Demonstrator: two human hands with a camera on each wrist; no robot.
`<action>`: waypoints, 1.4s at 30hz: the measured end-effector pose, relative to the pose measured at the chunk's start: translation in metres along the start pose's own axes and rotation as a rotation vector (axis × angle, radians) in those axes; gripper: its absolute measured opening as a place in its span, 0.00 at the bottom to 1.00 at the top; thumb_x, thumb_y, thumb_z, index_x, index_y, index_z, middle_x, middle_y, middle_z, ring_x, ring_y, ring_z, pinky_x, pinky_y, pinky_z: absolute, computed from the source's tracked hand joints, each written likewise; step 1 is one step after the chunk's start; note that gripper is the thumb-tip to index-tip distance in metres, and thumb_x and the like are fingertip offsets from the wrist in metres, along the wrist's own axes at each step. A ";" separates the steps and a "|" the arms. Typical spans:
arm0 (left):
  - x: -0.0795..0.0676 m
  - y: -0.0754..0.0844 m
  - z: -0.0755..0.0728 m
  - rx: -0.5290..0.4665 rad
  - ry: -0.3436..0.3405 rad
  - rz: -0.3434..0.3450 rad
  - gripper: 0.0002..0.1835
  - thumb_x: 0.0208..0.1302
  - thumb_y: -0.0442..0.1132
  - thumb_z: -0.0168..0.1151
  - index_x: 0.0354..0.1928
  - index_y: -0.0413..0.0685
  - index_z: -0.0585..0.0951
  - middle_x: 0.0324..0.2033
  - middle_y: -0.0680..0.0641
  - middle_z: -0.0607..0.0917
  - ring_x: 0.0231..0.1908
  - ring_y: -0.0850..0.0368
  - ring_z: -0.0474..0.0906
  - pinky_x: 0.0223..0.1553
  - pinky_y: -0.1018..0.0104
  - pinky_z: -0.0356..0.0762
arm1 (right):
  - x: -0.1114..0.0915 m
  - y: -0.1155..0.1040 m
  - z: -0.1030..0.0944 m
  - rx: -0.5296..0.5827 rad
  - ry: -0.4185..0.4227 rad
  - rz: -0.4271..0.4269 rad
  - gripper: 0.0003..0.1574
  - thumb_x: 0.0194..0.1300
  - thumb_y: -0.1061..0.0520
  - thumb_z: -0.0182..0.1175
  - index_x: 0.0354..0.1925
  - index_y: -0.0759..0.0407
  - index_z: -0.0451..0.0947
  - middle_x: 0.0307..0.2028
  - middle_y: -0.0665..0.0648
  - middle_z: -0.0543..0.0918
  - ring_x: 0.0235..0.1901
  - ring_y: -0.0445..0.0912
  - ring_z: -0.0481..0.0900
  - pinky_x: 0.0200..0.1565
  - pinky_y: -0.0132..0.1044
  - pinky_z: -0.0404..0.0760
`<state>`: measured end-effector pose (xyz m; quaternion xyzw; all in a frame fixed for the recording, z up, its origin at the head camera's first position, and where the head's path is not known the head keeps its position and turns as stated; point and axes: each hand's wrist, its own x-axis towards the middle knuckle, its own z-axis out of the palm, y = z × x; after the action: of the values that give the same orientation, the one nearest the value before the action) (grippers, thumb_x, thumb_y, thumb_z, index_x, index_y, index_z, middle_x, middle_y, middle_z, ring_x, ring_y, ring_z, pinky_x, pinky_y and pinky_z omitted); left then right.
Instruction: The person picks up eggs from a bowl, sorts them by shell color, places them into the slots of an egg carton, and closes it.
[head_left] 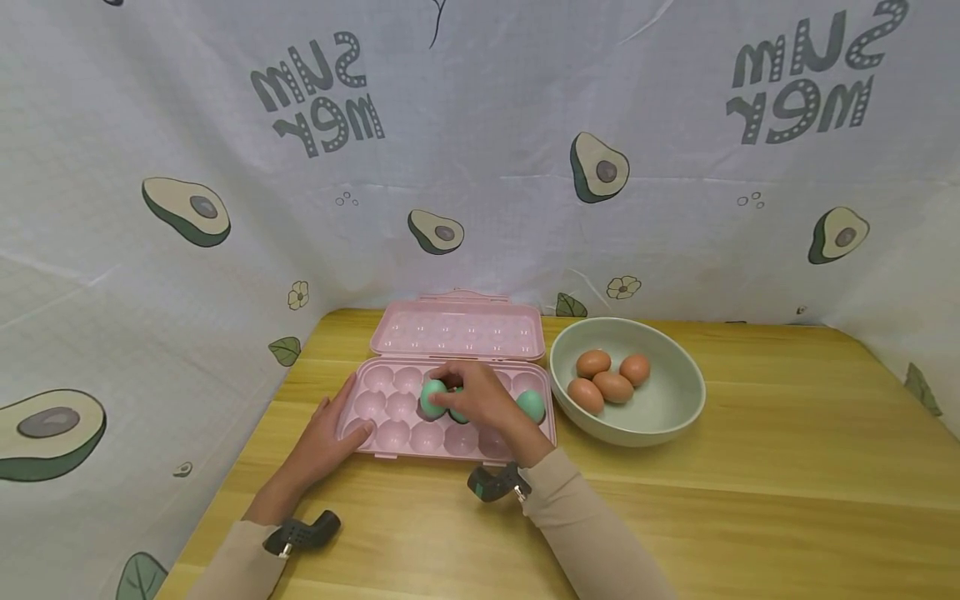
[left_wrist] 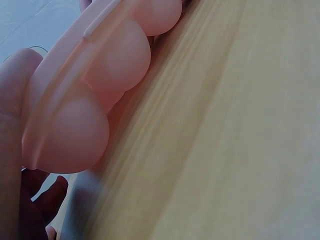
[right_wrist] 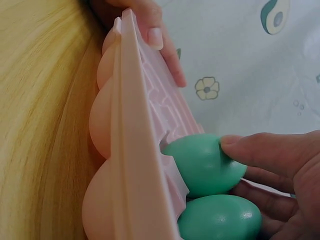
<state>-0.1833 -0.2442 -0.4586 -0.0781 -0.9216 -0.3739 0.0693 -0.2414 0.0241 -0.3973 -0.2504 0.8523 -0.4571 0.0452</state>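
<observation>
A pink plastic egg box (head_left: pixel 392 436) lies with its lid (head_left: pixel 459 329) folded back behind it. My right hand (head_left: pixel 483 400) pinches a green egg (head_left: pixel 432 398) at the middle row, thumb on one side and fingers on the other; in the right wrist view this egg (right_wrist: pixel 200 162) sits in or right at its cup. Beside it a second green egg (right_wrist: pixel 220 217) is partly hidden under the hand in the head view. A third green egg (head_left: pixel 531 406) rests at the right end. My left hand (head_left: pixel 327 431) grips the box's left end, thumb over the front rim.
Right of the box stands a pale green bowl (head_left: pixel 678 383) with several brown eggs (head_left: pixel 613 387) inside, its rim close to the box. The wooden table (head_left: pixel 795 433) ends at a hanging white cloth (head_left: pixel 510 225) printed with avocados. Dark cameras are strapped to both wrists.
</observation>
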 end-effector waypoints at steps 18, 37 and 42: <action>-0.001 0.003 -0.002 0.006 -0.014 -0.019 0.46 0.62 0.54 0.59 0.76 0.49 0.50 0.71 0.34 0.59 0.70 0.27 0.44 0.65 0.30 0.44 | -0.002 -0.001 -0.001 0.005 -0.005 0.019 0.19 0.61 0.57 0.66 0.51 0.59 0.82 0.43 0.54 0.85 0.45 0.46 0.82 0.50 0.41 0.80; -0.003 0.003 -0.002 0.008 -0.010 -0.022 0.46 0.62 0.55 0.59 0.76 0.50 0.50 0.70 0.34 0.59 0.69 0.26 0.44 0.64 0.28 0.45 | -0.003 -0.008 -0.020 -0.009 0.016 0.010 0.19 0.64 0.57 0.64 0.52 0.62 0.80 0.47 0.59 0.84 0.48 0.49 0.81 0.53 0.43 0.80; -0.002 0.004 -0.001 0.003 -0.011 -0.027 0.46 0.63 0.55 0.59 0.76 0.50 0.50 0.70 0.34 0.60 0.69 0.26 0.44 0.64 0.28 0.45 | -0.004 -0.009 -0.030 -0.013 0.008 -0.007 0.20 0.64 0.57 0.64 0.53 0.62 0.80 0.48 0.62 0.83 0.49 0.51 0.81 0.53 0.43 0.80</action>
<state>-0.1809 -0.2424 -0.4551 -0.0675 -0.9235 -0.3729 0.0595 -0.2441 0.0444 -0.3733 -0.2517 0.8546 -0.4526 0.0385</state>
